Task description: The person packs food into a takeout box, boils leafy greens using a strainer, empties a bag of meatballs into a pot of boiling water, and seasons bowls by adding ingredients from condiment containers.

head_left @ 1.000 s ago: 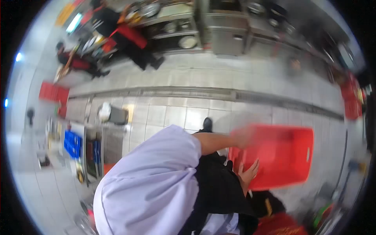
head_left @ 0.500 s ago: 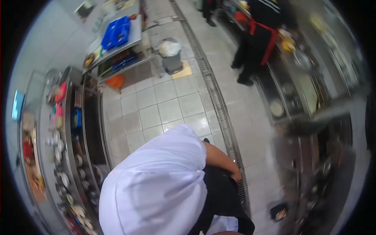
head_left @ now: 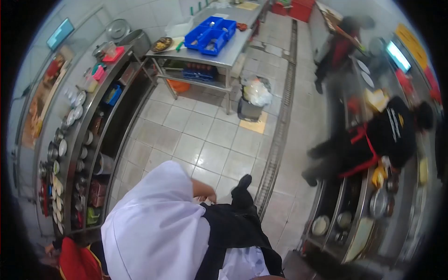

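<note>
My left arm, in a white sleeve point(head_left: 154, 219), reaches forward across the lower middle of the head view. My left hand point(head_left: 208, 195) hangs just beyond the cuff, close to my black apron point(head_left: 235, 228). Its fingers are partly hidden by the sleeve and apron, and I see no object in it. A dark shoe point(head_left: 241, 189) of mine stands on the tiles beyond the apron. My right hand does not show.
A steel shelf unit point(head_left: 77, 158) with bowls and plates runs along the left. Ahead stand a steel table point(head_left: 233, 56) with blue bins point(head_left: 205, 39) and a trash bin point(head_left: 249, 109). People point(head_left: 396, 130) work at the right counter; another person point(head_left: 77, 259) is lower left.
My view has turned rightward and the room has shifted across it. My left hand now sits further left and higher in view. A person in red has appeared at lower left.
</note>
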`<state>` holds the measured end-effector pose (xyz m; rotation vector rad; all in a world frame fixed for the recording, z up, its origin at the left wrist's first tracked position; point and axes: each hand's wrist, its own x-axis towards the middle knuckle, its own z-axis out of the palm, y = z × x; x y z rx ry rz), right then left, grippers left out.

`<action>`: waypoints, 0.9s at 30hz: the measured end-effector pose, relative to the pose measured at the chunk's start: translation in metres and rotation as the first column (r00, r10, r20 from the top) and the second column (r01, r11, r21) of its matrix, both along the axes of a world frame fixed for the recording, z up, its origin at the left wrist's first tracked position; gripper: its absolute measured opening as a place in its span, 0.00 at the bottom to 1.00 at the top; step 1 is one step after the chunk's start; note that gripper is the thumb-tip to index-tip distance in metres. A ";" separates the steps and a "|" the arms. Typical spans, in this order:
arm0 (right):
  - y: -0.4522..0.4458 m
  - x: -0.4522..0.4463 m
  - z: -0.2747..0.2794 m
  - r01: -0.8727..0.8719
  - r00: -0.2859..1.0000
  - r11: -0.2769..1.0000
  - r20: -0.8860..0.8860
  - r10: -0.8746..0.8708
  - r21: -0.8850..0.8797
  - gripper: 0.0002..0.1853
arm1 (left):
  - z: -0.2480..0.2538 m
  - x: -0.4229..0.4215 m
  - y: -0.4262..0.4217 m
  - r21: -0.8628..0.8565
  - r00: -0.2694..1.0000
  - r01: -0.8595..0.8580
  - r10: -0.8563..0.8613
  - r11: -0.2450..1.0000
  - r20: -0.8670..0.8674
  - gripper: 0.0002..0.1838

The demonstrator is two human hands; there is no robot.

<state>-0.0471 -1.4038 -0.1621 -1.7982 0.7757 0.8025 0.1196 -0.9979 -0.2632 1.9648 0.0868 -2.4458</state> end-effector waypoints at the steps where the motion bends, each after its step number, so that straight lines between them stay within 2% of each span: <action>1: -0.008 0.029 -0.005 -0.060 0.996 0.997 -0.060 0.063 0.050 0.23 | -0.001 0.013 0.023 -0.060 0.969 -0.232 0.226 0.971 -0.095 0.37; 2: -0.016 0.060 -0.005 -0.118 0.984 0.988 -0.119 0.130 0.097 0.23 | 0.007 0.027 0.044 -0.068 0.873 -0.459 0.436 0.886 -0.220 0.35; 4: -0.036 0.119 -0.001 -0.237 0.929 0.942 -0.227 0.291 0.238 0.22 | 0.033 0.061 0.071 -0.109 0.729 -0.681 0.655 0.724 -0.199 0.27; 6: -0.058 0.194 0.018 -0.340 0.834 0.842 -0.279 0.476 0.420 0.21 | 0.122 0.154 0.080 -0.106 0.832 -0.540 0.549 0.835 0.078 0.21; 7: -0.068 0.243 0.030 -0.388 0.773 0.767 -0.273 0.573 0.511 0.21 | 0.107 0.197 0.107 -0.266 0.855 -0.425 0.480 0.865 0.195 0.19; 8: -0.077 0.301 0.037 -0.442 0.704 0.673 -0.236 0.670 0.593 0.20 | 0.078 0.251 0.143 -0.488 0.826 -0.173 0.396 0.855 0.401 0.17; 9: -0.084 0.367 0.041 -0.563 0.611 0.560 -0.150 0.777 0.608 0.20 | 0.053 0.311 0.176 -0.551 0.694 0.120 0.327 0.826 0.642 0.16; 10: -0.086 0.460 0.028 -0.841 0.349 0.256 0.116 0.930 0.476 0.23 | 0.038 0.372 0.207 -0.523 0.510 0.243 0.351 0.817 0.785 0.15; 11: -0.089 0.551 0.013 -0.989 -0.081 -0.117 0.321 0.943 0.093 0.26 | 0.156 0.409 0.188 -0.443 0.078 -0.035 0.444 0.896 0.893 0.14; 12: -0.090 0.641 0.000 -0.908 -0.400 -0.308 0.369 0.839 -0.284 0.30 | 0.186 0.462 0.201 -0.475 -0.129 -0.048 0.466 0.879 0.876 0.12; 13: -0.052 0.724 0.029 -0.964 -0.170 -0.094 0.304 0.938 -0.249 0.28 | 0.198 0.519 0.220 -0.500 -0.220 -0.014 0.485 0.866 0.846 0.11; 14: 0.019 0.786 0.084 -0.937 0.102 0.185 0.274 0.956 -0.298 0.23 | 0.227 0.561 0.224 -0.515 -0.303 -0.073 0.473 0.854 0.827 0.10; 15: 0.118 0.828 0.169 -0.864 0.374 0.406 0.162 0.913 -0.296 0.24 | 0.248 0.603 0.228 -0.533 -0.389 -0.130 0.452 0.836 0.803 0.10; 16: 0.166 0.895 0.158 -0.741 0.226 0.417 0.390 0.893 -0.526 0.22 | 0.237 0.647 0.243 -0.486 -0.522 -0.035 0.399 0.873 0.754 0.11; 17: 0.236 0.925 0.194 -0.590 0.076 0.551 0.640 0.765 -0.590 0.20 | 0.248 0.684 0.248 -0.414 -0.421 -0.144 0.323 0.899 0.848 0.12; 18: 0.296 0.975 0.191 -0.527 0.073 0.681 0.771 0.632 -0.508 0.17 | 0.262 0.723 0.252 -0.324 -0.305 -0.238 0.246 0.916 0.920 0.13; 20: 0.404 1.063 0.206 -0.533 0.088 0.666 0.748 0.658 -0.523 0.16 | 0.240 0.793 0.265 -0.138 -0.274 -0.117 0.102 0.983 0.956 0.12; 21: 0.453 1.096 0.210 -0.429 0.034 0.580 0.629 0.777 -0.693 0.16 | 0.242 0.814 0.262 -0.139 -0.191 -0.115 0.116 0.984 0.975 0.13; 22: 0.495 1.128 0.208 -0.321 0.002 0.464 0.489 0.872 -0.826 0.15 | 0.242 0.827 0.260 -0.137 -0.095 -0.114 0.126 0.984 0.987 0.13; 24: 0.556 1.201 0.171 -0.209 -0.070 0.051 0.067 0.995 -0.977 0.13 | 0.206 0.849 0.258 -0.085 -0.109 -0.157 0.069 0.984 0.992 0.13; 26: 0.591 1.240 0.131 -0.269 0.008 0.030 0.029 1.000 -0.963 0.13 | 0.186 0.871 0.259 -0.134 0.023 -0.253 0.144 0.958 0.989 0.15; 27: 0.603 1.255 0.115 -0.319 0.052 0.033 0.017 0.999 -0.947 0.14 | 0.189 0.882 0.257 -0.158 0.070 -0.404 0.203 0.901 0.977 0.16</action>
